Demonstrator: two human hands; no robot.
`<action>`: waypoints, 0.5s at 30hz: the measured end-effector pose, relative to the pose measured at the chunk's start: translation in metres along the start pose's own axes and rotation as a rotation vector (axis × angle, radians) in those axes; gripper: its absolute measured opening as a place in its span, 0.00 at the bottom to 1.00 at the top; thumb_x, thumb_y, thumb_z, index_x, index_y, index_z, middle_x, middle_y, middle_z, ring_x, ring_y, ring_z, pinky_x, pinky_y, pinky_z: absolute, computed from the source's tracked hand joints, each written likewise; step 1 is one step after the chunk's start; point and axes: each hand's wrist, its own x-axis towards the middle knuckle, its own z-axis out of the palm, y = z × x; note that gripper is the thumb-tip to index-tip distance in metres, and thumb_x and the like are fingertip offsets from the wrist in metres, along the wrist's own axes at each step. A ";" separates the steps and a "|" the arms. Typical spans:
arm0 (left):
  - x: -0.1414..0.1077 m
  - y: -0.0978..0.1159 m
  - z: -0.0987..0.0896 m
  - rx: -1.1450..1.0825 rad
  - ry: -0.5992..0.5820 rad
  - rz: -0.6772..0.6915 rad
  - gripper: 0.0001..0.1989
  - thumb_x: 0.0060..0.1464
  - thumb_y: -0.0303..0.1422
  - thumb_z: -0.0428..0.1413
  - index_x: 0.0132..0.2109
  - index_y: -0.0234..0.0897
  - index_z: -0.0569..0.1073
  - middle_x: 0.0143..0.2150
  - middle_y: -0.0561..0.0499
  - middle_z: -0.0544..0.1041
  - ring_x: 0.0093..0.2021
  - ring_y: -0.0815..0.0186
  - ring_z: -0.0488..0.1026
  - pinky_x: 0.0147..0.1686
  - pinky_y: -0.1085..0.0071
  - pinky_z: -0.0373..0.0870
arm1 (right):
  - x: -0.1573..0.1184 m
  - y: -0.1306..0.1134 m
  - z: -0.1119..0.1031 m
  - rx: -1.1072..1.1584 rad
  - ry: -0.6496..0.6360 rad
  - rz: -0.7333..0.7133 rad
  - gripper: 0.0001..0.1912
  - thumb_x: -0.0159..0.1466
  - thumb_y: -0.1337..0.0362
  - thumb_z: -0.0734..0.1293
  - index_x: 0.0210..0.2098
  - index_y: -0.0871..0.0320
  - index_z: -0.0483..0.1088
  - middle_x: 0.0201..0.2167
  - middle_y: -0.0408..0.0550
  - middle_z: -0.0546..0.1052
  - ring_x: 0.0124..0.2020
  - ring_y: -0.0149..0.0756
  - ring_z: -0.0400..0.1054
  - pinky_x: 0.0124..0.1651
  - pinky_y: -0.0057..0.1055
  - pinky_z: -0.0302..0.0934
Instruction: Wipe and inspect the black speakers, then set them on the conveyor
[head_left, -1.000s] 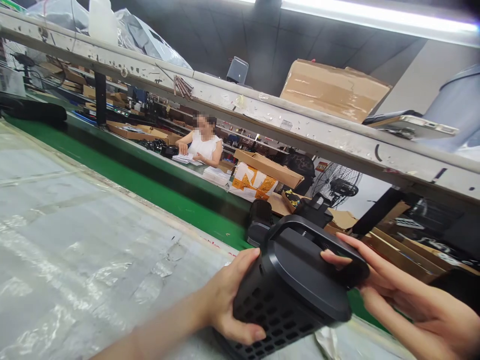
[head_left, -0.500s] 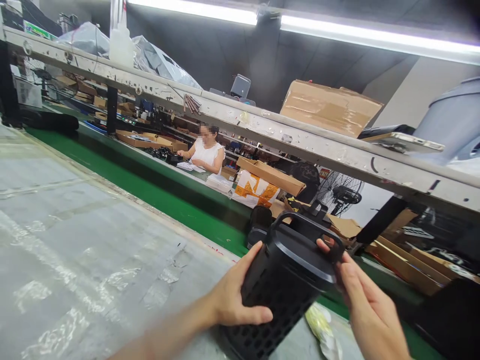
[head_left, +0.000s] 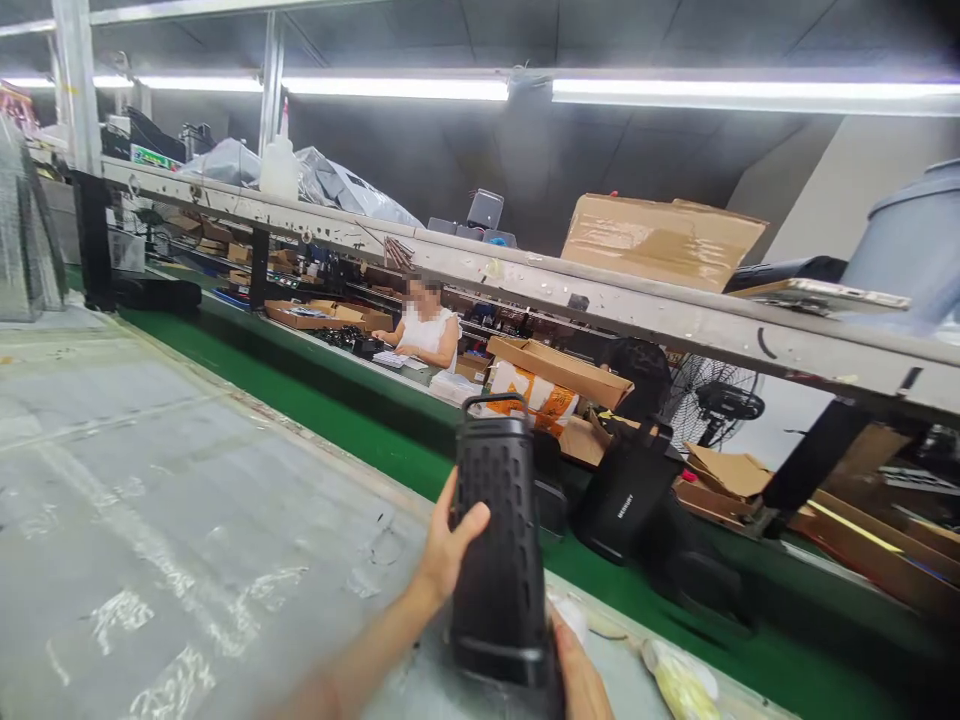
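Observation:
Held upright in front of me is a black portable speaker (head_left: 498, 530), with a perforated body and its carry handle at the top. My left hand (head_left: 450, 540) wraps its left side, fingers across the grille. My right hand (head_left: 581, 682) grips the lower right edge near the base and is partly cut off by the bottom of the view. The speaker's far side is hidden. Just behind it, another black unit (head_left: 551, 495) stands on the green belt.
A plastic-covered bench (head_left: 165, 500) spreads left of my hands. Along a green conveyor belt (head_left: 360, 430) stands a black bag-like speaker (head_left: 626, 500). A yellowish plastic packet (head_left: 679, 682) lies near the bench edge. Beyond a long metal shelf (head_left: 600, 305), a co-worker (head_left: 427, 335) sits among cardboard boxes.
The speaker has swung from tilted to upright, handle up, and moved left and away from me. My right hand has slid down to its base. The whole view has levelled.

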 end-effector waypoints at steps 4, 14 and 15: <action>0.027 0.017 -0.034 0.047 0.153 0.002 0.31 0.46 0.45 0.65 0.54 0.35 0.69 0.49 0.44 0.76 0.43 0.59 0.77 0.44 0.69 0.74 | 0.003 0.016 0.004 -0.102 -0.044 -0.037 0.42 0.60 0.31 0.51 0.46 0.58 0.77 0.56 0.55 0.68 0.62 0.54 0.57 0.65 0.53 0.47; 0.059 0.029 -0.091 0.272 0.431 -0.048 0.29 0.52 0.44 0.61 0.58 0.41 0.63 0.57 0.45 0.70 0.53 0.60 0.72 0.50 0.68 0.72 | 0.012 0.035 0.002 -0.223 -0.066 -0.215 0.26 0.64 0.46 0.58 0.42 0.57 0.79 0.51 0.56 0.73 0.56 0.53 0.65 0.60 0.47 0.58; 0.059 0.028 -0.093 0.294 0.444 -0.062 0.30 0.52 0.43 0.61 0.58 0.41 0.62 0.57 0.44 0.70 0.53 0.59 0.71 0.51 0.66 0.71 | 0.012 0.036 0.003 -0.234 -0.069 -0.223 0.25 0.64 0.48 0.58 0.43 0.58 0.78 0.51 0.56 0.72 0.56 0.53 0.65 0.60 0.47 0.59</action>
